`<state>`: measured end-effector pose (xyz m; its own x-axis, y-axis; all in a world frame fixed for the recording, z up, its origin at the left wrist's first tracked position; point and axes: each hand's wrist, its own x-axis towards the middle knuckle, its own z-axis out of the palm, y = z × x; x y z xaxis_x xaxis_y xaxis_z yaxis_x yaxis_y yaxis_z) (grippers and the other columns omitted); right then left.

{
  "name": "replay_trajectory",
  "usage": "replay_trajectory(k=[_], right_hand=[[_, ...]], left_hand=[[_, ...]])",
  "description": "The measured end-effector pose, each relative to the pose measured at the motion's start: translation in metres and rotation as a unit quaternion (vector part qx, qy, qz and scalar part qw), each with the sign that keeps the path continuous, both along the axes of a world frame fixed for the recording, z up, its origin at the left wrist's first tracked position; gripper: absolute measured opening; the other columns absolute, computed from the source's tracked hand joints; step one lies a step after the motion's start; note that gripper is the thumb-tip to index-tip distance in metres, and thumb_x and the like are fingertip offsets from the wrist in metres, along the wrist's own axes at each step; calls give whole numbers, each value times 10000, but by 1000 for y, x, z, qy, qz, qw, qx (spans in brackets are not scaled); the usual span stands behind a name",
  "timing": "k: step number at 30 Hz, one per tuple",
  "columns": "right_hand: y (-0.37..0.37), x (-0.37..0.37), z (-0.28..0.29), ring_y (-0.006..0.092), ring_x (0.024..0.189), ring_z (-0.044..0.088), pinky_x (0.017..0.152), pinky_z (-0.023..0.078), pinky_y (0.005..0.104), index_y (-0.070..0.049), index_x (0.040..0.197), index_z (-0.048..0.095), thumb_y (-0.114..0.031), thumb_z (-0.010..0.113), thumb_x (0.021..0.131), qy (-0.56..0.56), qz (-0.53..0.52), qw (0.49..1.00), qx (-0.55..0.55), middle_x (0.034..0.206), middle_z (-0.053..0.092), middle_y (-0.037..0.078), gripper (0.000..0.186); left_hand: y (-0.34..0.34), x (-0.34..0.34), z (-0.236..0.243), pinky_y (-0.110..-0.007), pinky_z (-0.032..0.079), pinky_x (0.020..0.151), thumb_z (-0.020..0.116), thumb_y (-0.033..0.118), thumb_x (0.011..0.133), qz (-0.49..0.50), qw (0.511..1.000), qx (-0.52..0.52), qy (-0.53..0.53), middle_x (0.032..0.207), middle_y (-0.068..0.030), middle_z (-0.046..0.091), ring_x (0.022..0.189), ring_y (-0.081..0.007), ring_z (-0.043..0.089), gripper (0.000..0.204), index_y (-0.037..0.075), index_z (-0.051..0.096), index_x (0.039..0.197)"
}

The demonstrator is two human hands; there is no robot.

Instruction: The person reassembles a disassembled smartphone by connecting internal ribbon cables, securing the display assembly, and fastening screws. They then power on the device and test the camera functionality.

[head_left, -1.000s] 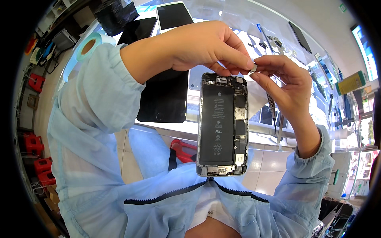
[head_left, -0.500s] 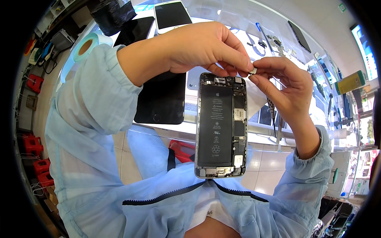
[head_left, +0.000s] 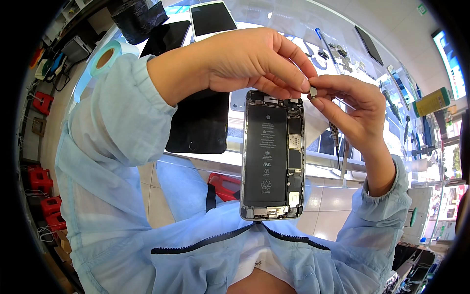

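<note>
My left hand reaches over an opened phone, its thumb and fingertips at a small silvery piece. My right hand pinches that same piece from the right with thumb and forefinger. The phone, back cover off, shows a long black battery and metal parts along its right side; its lower end juts past the counter edge, and what holds it up is unclear. A dark phone with a home button lies left of it. A screwdriver with a patterned handle sits behind my right hand.
On the glass counter are a white-framed phone, a tape roll, a black wrapped bundle, another phone, tools and a yellow container. Red plastic stools stand at the left.
My right hand's fingertips have shifted slightly down, turning the small piece more upright. My left hand's fingers have adjusted around it. The opened phone looks unmoved since half a second ago.
</note>
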<state>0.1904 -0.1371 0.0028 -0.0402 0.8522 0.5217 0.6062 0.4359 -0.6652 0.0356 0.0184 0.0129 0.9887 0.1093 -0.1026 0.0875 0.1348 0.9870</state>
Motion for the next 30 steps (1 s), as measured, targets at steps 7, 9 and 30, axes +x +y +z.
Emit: replay_trajectory(k=[7, 9, 30], right_hand=[[1, -6, 0, 92, 701, 616, 627, 491, 207, 9, 884, 657, 16, 697, 746, 38, -55, 998, 5, 818, 670, 62, 144], [2, -7, -1, 92, 683, 617, 615, 492, 207, 8, 872, 659, 8, 708, 740, 12, -73, 997, 30, 799, 670, 61, 140], [5, -2, 4, 117, 663, 618, 613, 495, 214, 13, 820, 672, 58, 702, 705, -83, -34, 991, 100, 785, 672, 81, 127]], left_hand=[[1, 1, -4, -179, 519, 653, 678, 93, 800, 23, 999, -32, -13, 876, -50, 632, 745, -86, 624, 297, 7, 581, 1067], [2, 1, -5, -179, 518, 661, 676, 93, 803, 29, 999, -32, -18, 883, -50, 632, 756, -87, 623, 296, 7, 579, 1069], [0, -4, -5, -199, 520, 713, 692, 98, 788, -6, 999, -35, 8, 907, -84, 649, 792, -103, 631, 349, 8, 556, 1096]])
